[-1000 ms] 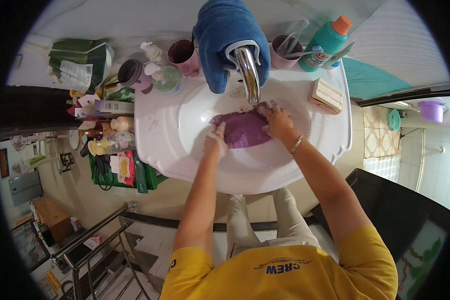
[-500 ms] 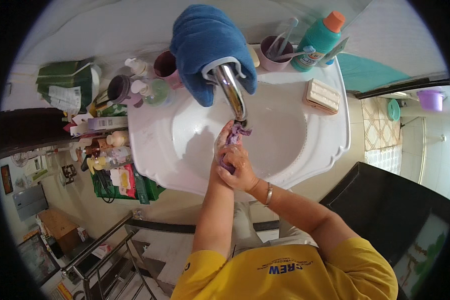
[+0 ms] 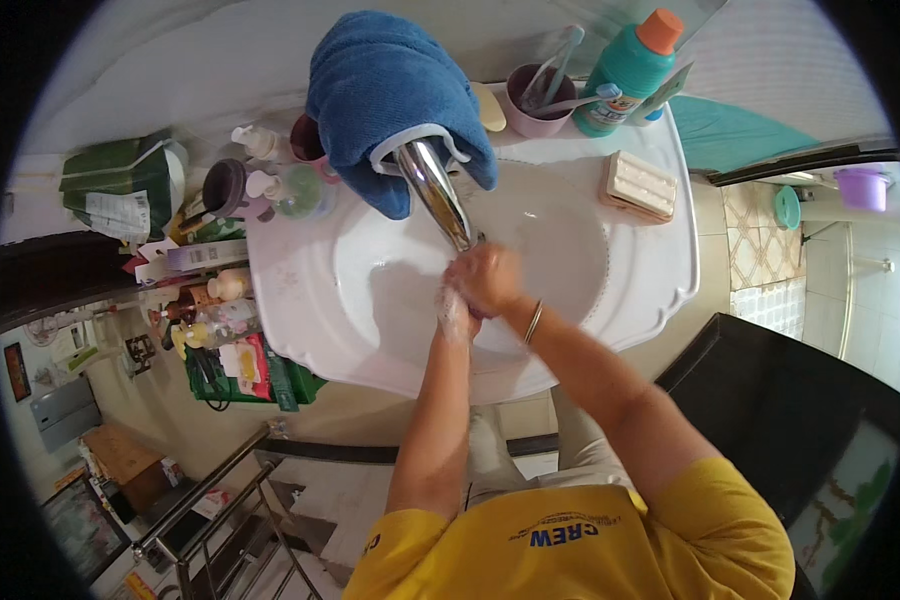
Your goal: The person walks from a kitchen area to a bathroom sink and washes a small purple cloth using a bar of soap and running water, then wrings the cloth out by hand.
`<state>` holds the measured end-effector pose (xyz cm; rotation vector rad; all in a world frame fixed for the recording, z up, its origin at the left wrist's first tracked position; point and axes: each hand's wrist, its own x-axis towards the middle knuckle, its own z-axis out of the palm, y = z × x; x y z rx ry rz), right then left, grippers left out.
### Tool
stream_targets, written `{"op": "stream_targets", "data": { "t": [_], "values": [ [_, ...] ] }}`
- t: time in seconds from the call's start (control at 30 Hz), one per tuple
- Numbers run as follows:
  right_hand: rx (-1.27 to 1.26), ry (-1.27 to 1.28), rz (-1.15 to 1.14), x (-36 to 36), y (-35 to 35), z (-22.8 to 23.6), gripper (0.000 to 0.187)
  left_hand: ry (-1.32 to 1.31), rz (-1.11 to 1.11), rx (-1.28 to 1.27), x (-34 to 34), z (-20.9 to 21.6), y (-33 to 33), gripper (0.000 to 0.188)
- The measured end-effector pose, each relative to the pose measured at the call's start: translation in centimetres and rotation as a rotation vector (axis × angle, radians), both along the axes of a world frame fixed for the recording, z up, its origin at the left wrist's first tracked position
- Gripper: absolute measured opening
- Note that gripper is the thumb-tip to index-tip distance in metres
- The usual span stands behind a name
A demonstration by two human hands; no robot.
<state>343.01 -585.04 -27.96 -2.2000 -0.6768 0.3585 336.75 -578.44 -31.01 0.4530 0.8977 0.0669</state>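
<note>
My right hand point(image 3: 492, 276), blurred by motion, is clasped over my left hand point(image 3: 454, 306) just below the tap's mouth. Pressed between them is a bunched purple cloth point(image 3: 481, 314), of which only a sliver shows. Whitish suds or water coat the left hand and wrist, and the left fingers are mostly hidden under the right hand. The chrome tap point(image 3: 434, 192) comes out from under a draped blue towel point(image 3: 395, 95). Both hands are above the near part of the white washbasin point(image 3: 300, 310). A bracelet point(image 3: 534, 322) circles the right wrist.
Pump bottles point(image 3: 297, 190) and cups line the basin's left rim. At the back right stand a cup of toothbrushes point(image 3: 538, 122) and a teal bottle point(image 3: 625, 80) with an orange cap. A soap box point(image 3: 638, 187) sits on the right rim. A black surface point(image 3: 770, 410) is at right.
The right hand has slid up over the left hand, toward the tap, covering most of the cloth. The cloth end that stood up under the tap no longer shows. The view has shifted slightly.
</note>
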Motion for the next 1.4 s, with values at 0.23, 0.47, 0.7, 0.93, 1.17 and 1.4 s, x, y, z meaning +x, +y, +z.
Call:
{"op": "stream_targets", "data": {
  "t": [0.23, 0.47, 0.7, 0.93, 1.17, 1.4],
  "values": [
    [-0.435, -0.183, -0.003, 3.7, -4.2, -1.7, 0.045, 0.217, -0.280, 0.780, -2.5, -3.4, 5.8, 0.052],
    [-0.825, -0.170, 0.303, 1.5, -4.2, -5.1, 0.032, 0.529, -0.629, 1.339, -0.4, -4.1, 6.2, 0.036],
    [-0.363, 0.430, 0.334, 5.3, -8.2, 2.4, 0.025, 0.184, 0.268, 1.002, -3.7, -5.3, 8.5, 0.020],
    [0.610, 1.002, -0.158, 0.6, -5.8, -2.1, 0.028, -0.158, -0.068, 0.004, -1.2, -4.7, 2.2, 0.025],
    [0.398, 0.174, -0.148, -4.5, -1.1, 1.4, 0.025, -0.561, -0.058, -0.236, -1.2, -5.7, 0.7, 0.028],
    [0.347, -0.080, -0.229, -3.8, -1.3, 1.5, 0.017, -0.598, -0.031, -0.249, 0.1, -0.7, 0.7, 0.033]
  ]
}}
